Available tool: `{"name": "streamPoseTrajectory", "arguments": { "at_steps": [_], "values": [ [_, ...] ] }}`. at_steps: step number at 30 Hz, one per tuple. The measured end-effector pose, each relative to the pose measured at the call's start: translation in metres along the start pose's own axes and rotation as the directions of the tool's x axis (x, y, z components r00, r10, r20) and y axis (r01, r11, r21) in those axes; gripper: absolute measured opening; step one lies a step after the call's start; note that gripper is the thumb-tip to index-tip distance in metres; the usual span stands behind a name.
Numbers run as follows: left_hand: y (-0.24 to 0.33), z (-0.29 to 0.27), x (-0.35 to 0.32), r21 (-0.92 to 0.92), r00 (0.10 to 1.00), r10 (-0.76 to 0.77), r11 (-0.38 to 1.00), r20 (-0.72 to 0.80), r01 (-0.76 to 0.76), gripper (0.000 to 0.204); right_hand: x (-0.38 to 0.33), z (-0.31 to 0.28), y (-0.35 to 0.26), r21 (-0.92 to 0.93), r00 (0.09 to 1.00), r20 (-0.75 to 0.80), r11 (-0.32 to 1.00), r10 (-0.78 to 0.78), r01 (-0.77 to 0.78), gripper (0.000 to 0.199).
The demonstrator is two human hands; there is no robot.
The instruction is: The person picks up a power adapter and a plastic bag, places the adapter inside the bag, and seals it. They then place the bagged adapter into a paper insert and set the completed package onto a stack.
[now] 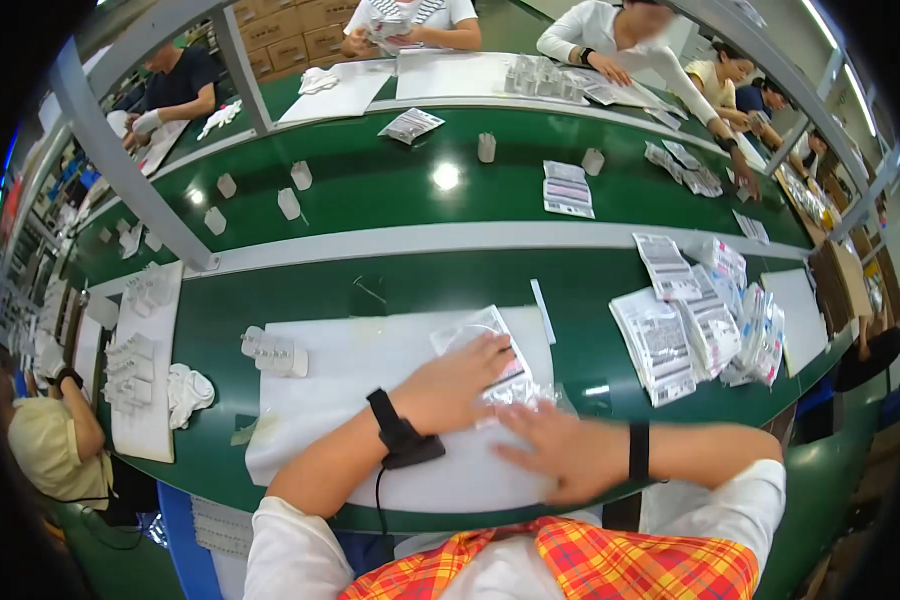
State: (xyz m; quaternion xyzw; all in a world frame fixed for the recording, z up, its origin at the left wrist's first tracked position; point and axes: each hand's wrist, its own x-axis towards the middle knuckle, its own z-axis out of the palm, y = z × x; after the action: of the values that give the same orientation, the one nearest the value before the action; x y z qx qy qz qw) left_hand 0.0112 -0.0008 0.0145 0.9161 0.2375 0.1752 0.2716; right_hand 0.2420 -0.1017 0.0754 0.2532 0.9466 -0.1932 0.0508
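Observation:
A white printed packet lies on the white foam sheet in front of me. My left hand rests over it with the fingers stretched out across its surface, and covers part of the packet. Below its near end, clear crinkled plastic shows between my two hands. My right hand is beside that plastic, low over the sheet, blurred, with its fingers apart and nothing visible in them. The white sheet lies under both hands. On its far left corner stand several small clear bottles.
A heap of printed packets lies to the right. On the left are a white glove and a board with bottles. Beyond a grey rail, a green belt carries bottles and packets. Several people work around.

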Motion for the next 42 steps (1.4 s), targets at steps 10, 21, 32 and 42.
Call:
{"name": "streamPoseTrajectory", "arguments": {
  "at_steps": [10,21,32,42],
  "values": [
    [-0.008,0.000,0.001,-0.100,1.000,0.000,0.995,-0.013,-0.001,0.062,0.148,-0.202,0.305,0.497,0.604,-0.568,0.818,0.559,-0.289,0.048],
    [0.015,0.001,0.023,-0.030,0.978,-0.194,0.981,-0.074,0.192,0.044,0.183,-0.111,0.395,0.562,0.589,-0.419,0.707,0.691,-0.429,0.076],
    [0.026,0.002,0.012,0.147,0.981,-0.127,0.978,-0.148,0.149,0.039,0.065,-0.071,0.101,0.912,0.680,-0.345,0.401,0.647,0.081,0.049],
    [0.009,0.005,0.008,-0.176,0.958,-0.213,0.968,-0.193,0.180,0.050,0.033,-0.011,0.017,0.224,0.729,-0.602,0.945,0.326,-0.237,0.060]
  ]
}}
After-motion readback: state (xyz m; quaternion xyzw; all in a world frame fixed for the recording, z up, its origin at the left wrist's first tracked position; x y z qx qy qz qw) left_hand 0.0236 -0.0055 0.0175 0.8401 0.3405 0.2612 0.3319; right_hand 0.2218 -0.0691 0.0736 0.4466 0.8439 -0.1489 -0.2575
